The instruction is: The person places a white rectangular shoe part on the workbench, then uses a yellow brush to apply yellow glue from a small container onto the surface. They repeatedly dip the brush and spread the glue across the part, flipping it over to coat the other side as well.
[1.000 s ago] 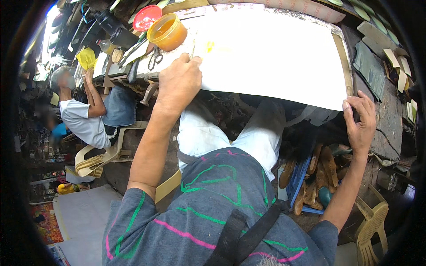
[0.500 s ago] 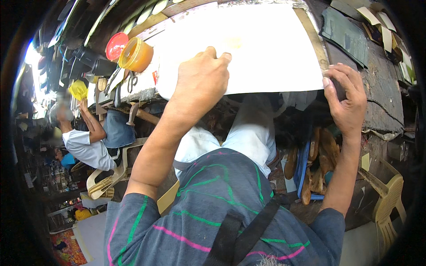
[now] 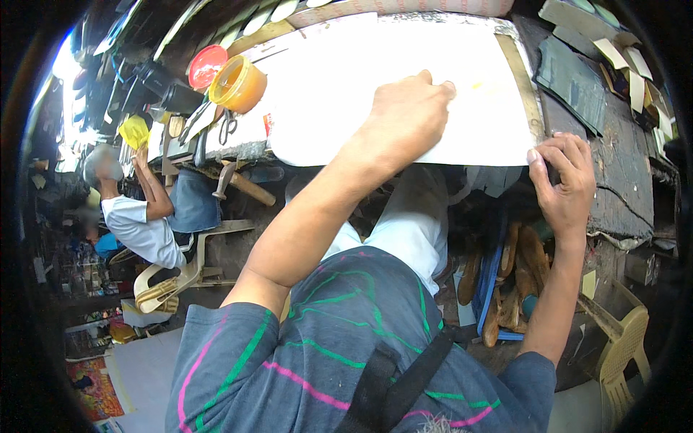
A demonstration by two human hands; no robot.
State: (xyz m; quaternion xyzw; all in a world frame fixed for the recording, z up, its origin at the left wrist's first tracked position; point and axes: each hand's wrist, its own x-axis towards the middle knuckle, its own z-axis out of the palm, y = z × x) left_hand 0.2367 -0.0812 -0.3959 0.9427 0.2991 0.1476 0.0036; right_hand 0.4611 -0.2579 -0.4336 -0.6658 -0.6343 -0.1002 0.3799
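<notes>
Well left of the left hand's [image 3: 411, 108] fingers, a tub [image 3: 250, 92] holds orange-yellow paste [image 3: 229, 82]; below the right hand's [image 3: 567, 173] fingers, a blue crate [image 3: 491, 280] holds brown foot-shaped forms [image 3: 530, 263]. The worn workbench [image 3: 628, 169] extends past the right fingers; another person [image 3: 141, 224] sits far left. The white sheet [image 3: 339, 86] lies beneath the left fingers, long axis running sideways toward the right thumb. Left fingers clench, right ones bend at its corner; whether either grasps anything cannot be told.

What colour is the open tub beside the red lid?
Yellow-orange; the open tub shows best in the head view.
</notes>
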